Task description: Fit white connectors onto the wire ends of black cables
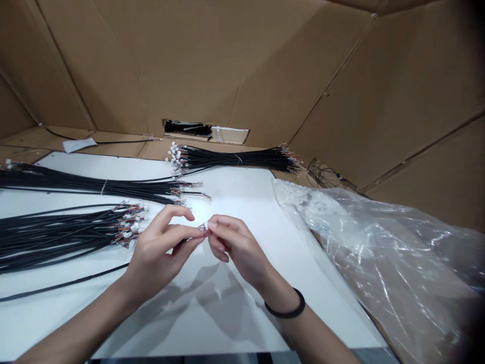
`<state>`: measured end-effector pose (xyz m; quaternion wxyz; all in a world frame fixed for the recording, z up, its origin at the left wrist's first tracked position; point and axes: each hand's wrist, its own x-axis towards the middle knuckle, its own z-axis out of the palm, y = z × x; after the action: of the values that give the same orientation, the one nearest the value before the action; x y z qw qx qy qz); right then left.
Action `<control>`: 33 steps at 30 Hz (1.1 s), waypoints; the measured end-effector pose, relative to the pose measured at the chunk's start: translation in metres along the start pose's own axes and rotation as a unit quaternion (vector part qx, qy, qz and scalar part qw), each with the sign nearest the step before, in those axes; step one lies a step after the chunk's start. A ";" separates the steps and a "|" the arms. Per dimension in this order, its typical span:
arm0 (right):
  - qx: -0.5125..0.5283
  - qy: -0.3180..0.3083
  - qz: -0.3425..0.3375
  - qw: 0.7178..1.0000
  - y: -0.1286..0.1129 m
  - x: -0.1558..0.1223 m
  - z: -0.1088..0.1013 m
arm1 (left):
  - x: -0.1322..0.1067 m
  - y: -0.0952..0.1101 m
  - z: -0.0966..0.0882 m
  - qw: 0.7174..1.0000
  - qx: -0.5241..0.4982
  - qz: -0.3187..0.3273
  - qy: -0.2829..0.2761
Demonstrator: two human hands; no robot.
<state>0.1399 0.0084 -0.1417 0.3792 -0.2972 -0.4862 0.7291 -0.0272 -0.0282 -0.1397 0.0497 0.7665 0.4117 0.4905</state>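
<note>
My left hand (161, 247) and my right hand (233, 245) meet above the white board (235, 202), fingertips pinched together on a small white connector (203, 227) at the end of a thin black cable. That cable (56, 287) trails away to the left across the board. Just left of my left hand lies a loose bundle of black cables (64, 230) with white connectors and coloured wire ends. A black band sits on my right wrist.
A tied bundle of black cables (94, 184) lies further back on the left, and another tied bundle (235, 159) at the board's far edge. A crumpled clear plastic bag (379, 253) covers the right side. Brown cardboard walls (242, 65) enclose the place.
</note>
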 end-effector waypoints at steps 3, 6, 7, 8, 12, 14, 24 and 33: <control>-0.007 -0.006 -0.006 1.000 0.000 0.000 -0.002 | 0.001 0.002 -0.002 1.000 -0.005 -0.004 0.011; -0.015 -0.013 -0.011 1.000 0.000 0.000 -0.002 | 0.002 0.005 -0.005 0.997 -0.057 -0.054 -0.018; -0.016 -0.012 -0.013 1.000 0.000 0.000 -0.003 | 0.003 0.005 -0.006 0.993 -0.082 -0.080 -0.032; -0.017 -0.012 -0.015 1.000 -0.001 0.000 -0.003 | 0.003 0.005 -0.007 0.987 -0.106 -0.108 -0.046; -0.022 -0.013 -0.020 0.999 -0.002 0.000 -0.003 | 0.006 0.005 -0.009 0.954 -0.196 -0.206 -0.092; -0.025 -0.014 -0.020 0.999 -0.002 0.000 -0.003 | 0.008 0.005 -0.009 0.937 -0.235 -0.237 -0.100; -0.055 -0.010 -0.020 0.998 -0.003 0.001 -0.001 | 0.009 0.005 -0.009 0.937 -0.216 -0.268 -0.052; -0.094 0.007 -0.025 0.995 -0.003 0.000 0.002 | 0.004 0.009 -0.005 0.976 -0.069 -0.197 0.063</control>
<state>0.1394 0.0087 -0.1382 0.3712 -0.3239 -0.5574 0.6683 -0.0251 -0.0336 -0.1302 0.1721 0.6325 0.5216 0.5461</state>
